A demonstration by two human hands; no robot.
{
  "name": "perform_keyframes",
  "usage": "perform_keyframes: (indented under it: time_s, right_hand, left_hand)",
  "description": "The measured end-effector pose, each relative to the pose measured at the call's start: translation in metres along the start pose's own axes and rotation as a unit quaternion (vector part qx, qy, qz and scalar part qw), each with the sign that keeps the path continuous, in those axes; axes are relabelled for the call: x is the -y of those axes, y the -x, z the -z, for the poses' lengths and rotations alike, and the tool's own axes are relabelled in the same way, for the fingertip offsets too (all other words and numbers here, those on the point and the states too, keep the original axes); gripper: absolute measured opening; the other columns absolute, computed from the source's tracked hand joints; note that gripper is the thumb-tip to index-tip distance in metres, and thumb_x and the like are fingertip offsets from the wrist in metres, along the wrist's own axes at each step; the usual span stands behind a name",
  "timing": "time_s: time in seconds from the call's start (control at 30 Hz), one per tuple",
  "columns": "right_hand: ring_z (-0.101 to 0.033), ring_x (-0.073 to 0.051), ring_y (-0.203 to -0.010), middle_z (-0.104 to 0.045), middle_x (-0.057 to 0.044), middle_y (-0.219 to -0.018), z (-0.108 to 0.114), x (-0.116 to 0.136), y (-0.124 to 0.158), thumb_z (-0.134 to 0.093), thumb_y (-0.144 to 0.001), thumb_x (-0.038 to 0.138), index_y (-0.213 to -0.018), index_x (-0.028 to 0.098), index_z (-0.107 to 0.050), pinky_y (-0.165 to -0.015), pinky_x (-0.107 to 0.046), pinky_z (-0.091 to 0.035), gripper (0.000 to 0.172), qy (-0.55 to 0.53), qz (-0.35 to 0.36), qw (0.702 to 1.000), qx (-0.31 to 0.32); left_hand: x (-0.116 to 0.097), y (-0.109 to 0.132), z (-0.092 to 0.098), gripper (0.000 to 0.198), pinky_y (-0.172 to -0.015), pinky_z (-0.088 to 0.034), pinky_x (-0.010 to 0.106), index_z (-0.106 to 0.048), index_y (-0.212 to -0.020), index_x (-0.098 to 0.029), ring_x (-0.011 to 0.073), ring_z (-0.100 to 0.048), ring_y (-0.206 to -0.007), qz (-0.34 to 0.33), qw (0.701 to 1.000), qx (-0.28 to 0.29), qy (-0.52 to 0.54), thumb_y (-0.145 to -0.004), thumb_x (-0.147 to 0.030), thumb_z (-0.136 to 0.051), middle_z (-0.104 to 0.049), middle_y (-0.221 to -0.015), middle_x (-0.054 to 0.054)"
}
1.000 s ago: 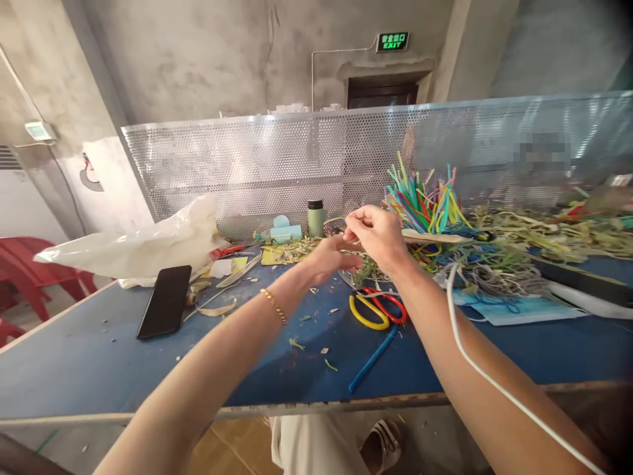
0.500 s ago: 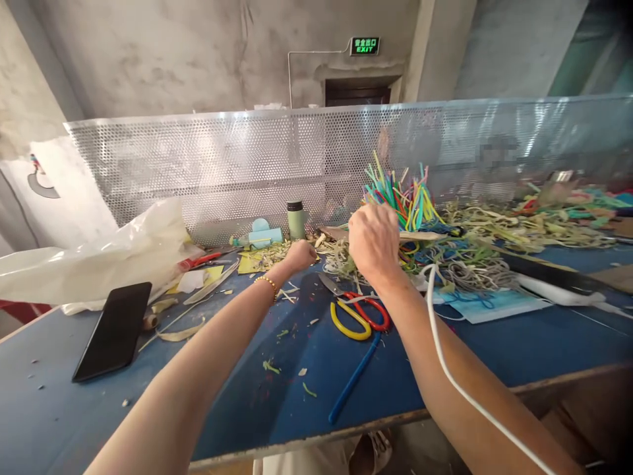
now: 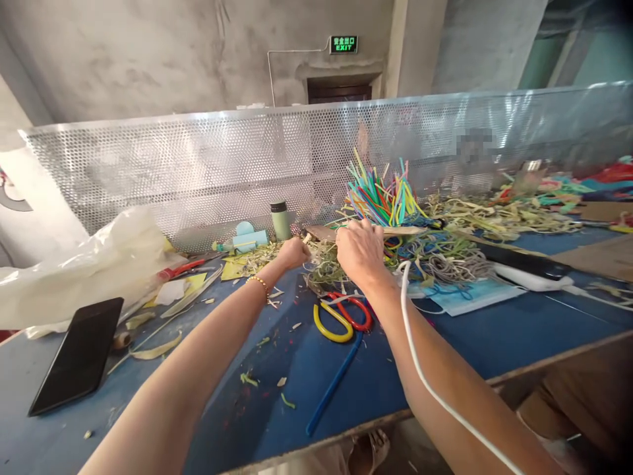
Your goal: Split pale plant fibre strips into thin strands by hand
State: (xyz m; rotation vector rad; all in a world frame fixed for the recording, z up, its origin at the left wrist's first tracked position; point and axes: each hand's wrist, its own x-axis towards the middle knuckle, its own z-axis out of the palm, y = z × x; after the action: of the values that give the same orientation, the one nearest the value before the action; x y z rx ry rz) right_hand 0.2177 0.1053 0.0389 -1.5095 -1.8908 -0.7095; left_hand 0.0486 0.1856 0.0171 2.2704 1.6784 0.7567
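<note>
My left hand (image 3: 295,253), with a beaded bracelet at the wrist, is closed in a fist above pale plant scraps (image 3: 262,257). Whatever it grips is too small to make out. Beside it, my right hand (image 3: 361,251) is curled down at the edge of a tangle of greenish strips (image 3: 326,269); its fingertips are hidden behind the hand. Scissors with one yellow and one red handle (image 3: 340,338) lie just below the hands, their blades pointing away. A fuzzy blue stick (image 3: 332,390) runs from them towards the table's front edge. Beyond my right hand stands a bundle of colourful fuzzy sticks (image 3: 378,196).
A white cable (image 3: 413,349) crosses my right forearm. On the left lie a black phone (image 3: 79,356), a clear plastic bag (image 3: 109,264) and red-handled pliers or cutters (image 3: 180,269). A green bottle (image 3: 280,224) stands before a perforated metal screen (image 3: 208,171). A blue mask (image 3: 475,297) lies right.
The view has turned slightly right, so everything sits farther left. My right hand has come down lower against the tangle of strips. My left hand stays closed.
</note>
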Motion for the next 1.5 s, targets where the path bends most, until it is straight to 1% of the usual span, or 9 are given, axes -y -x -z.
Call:
perform_keyframes:
  time_s: [0.23,0.4,0.5,0.63,0.83,1.07,1.27,1.37,1.5]
  right_hand:
    - [-0.048,-0.032,-0.102,-0.068,-0.015,-0.09,0.0,0.002,0.003,-0.045,-0.087,0.01,-0.075,0.016,-0.072,-0.084,-0.046,-0.031,0.03,0.0,0.008,0.999,0.038]
    - [-0.048,-0.035,-0.112,-0.061,-0.017,-0.125,0.0,0.012,0.004,-0.043,-0.089,0.011,-0.116,0.015,-0.068,-0.089,-0.048,-0.033,0.037,-0.055,-0.003,0.998,-0.042]
    - [-0.052,-0.029,-0.113,-0.061,-0.013,-0.129,-0.001,0.023,-0.002,-0.041,-0.094,0.016,-0.125,0.017,-0.063,-0.095,-0.042,-0.036,0.038,-0.176,0.067,0.979,-0.072]
    - [-0.062,-0.022,-0.101,-0.07,-0.01,-0.111,-0.007,0.028,-0.007,-0.049,-0.092,0.021,-0.115,0.016,-0.068,-0.088,-0.032,-0.044,0.03,-0.3,0.162,0.94,-0.004]
    - [-0.062,-0.018,-0.072,-0.073,-0.003,-0.08,-0.016,0.008,-0.009,-0.061,-0.079,0.021,-0.085,0.021,-0.074,-0.064,-0.027,-0.04,0.015,-0.279,0.135,0.946,0.091]
    - [-0.048,-0.014,-0.051,-0.056,0.001,-0.052,-0.017,0.003,-0.008,-0.06,-0.079,0.033,-0.057,0.019,-0.061,-0.051,-0.026,-0.031,0.027,-0.281,0.111,0.939,0.164]
    - [-0.059,-0.019,-0.068,-0.064,-0.005,-0.068,-0.021,0.001,-0.012,-0.058,-0.083,0.027,-0.066,0.018,-0.067,-0.062,-0.029,-0.038,0.022,-0.213,0.099,0.964,0.128]
    - [-0.063,-0.024,-0.078,-0.068,-0.014,-0.086,-0.023,-0.001,-0.013,-0.054,-0.086,0.021,-0.073,0.016,-0.07,-0.067,-0.033,-0.04,0.021,-0.103,0.062,0.984,0.129]
    - [-0.066,-0.029,-0.079,-0.07,-0.019,-0.087,-0.022,0.003,-0.009,-0.057,-0.087,0.024,-0.078,0.015,-0.073,-0.067,-0.037,-0.04,0.02,-0.016,-0.013,0.968,0.248]
  left_hand:
    - [0.001,0.044,0.055,0.023,-0.073,-0.048,0.026,-0.07,-0.103,-0.011,0.0179,-0.061,-0.091,-0.013,0.981,0.03,0.191,-0.088,-0.024,-0.059,-0.073,-0.105,0.007]
    - [0.002,0.062,0.069,0.018,-0.082,-0.051,0.028,-0.068,-0.089,-0.016,0.0168,-0.061,-0.104,-0.055,0.956,0.073,0.278,-0.092,-0.022,-0.051,-0.069,-0.118,0.006]
    - [-0.001,0.062,0.065,0.014,-0.073,-0.052,0.027,-0.068,-0.085,-0.017,0.0155,-0.064,-0.09,-0.057,0.957,0.071,0.276,-0.089,-0.021,-0.055,-0.073,-0.098,0.006]
    - [-0.016,0.067,0.053,0.012,-0.069,-0.049,0.026,-0.072,-0.085,-0.012,0.0156,-0.062,-0.077,-0.068,0.981,0.003,0.182,-0.081,-0.018,-0.063,-0.07,-0.078,0.004]
    - [-0.041,0.089,0.023,0.021,-0.078,-0.048,0.035,-0.075,-0.09,-0.015,0.0232,-0.065,-0.086,-0.029,0.994,-0.096,-0.03,-0.084,-0.025,-0.058,-0.073,-0.088,0.012]
    - [-0.041,0.105,0.004,0.024,-0.084,-0.048,0.037,-0.073,-0.091,-0.015,0.0277,-0.065,-0.099,0.01,0.998,-0.051,-0.034,-0.084,-0.017,-0.051,-0.072,-0.102,0.018]
    - [-0.01,0.13,0.06,0.042,-0.085,-0.046,0.03,-0.061,-0.123,-0.013,0.0221,-0.063,-0.099,0.009,0.993,-0.119,-0.015,-0.082,-0.022,-0.06,-0.069,-0.116,0.015]
    - [0.022,0.172,0.108,0.026,-0.078,-0.045,0.029,-0.072,-0.101,-0.015,0.0216,-0.064,-0.087,0.033,0.991,-0.055,-0.12,-0.084,-0.029,-0.058,-0.073,-0.098,0.012]
    - [0.071,0.231,0.148,0.022,-0.069,-0.042,0.027,-0.075,-0.08,-0.019,0.0216,-0.064,-0.079,0.126,0.963,0.048,-0.233,-0.078,-0.036,-0.061,-0.073,-0.083,0.009]
